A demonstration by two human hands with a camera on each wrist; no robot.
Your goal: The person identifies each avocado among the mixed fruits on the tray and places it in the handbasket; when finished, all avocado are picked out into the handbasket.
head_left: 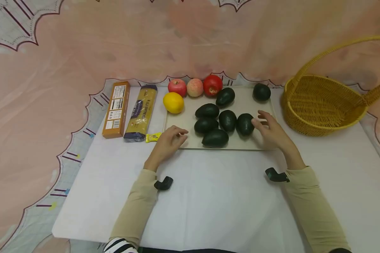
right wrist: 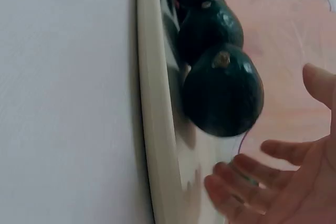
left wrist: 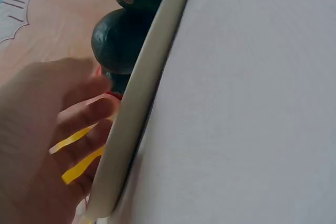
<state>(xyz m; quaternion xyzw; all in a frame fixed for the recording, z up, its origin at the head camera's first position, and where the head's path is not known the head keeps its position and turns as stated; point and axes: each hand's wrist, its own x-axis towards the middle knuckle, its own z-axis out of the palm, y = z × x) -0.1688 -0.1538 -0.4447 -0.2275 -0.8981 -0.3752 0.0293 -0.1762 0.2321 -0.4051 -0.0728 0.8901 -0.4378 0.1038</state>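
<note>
Several dark green avocados [head_left: 227, 121] lie grouped on a cream tray [head_left: 244, 95]. My right hand [head_left: 269, 131] hovers at the tray's right side, beside the rightmost avocado of the group [head_left: 245, 125]. In the right wrist view a gap shows between its spread fingers [right wrist: 244, 184] and the nearest avocado [right wrist: 224, 95]; nothing is held. Over the tray's front left corner is my left hand [head_left: 169, 142], with fingers loosely bent and nothing in them. A single avocado [head_left: 261, 92] sits apart at the back right corner.
Along the tray's back left are a pink-red apple [head_left: 177, 86], a peach [head_left: 195, 87], a red round fruit [head_left: 213, 85] and a lemon [head_left: 173, 103]. A spaghetti packet [head_left: 141, 112], an orange-brown box [head_left: 116, 109] and a small yellow packet [head_left: 153, 137] lie left. A wicker basket [head_left: 323, 128] stands right.
</note>
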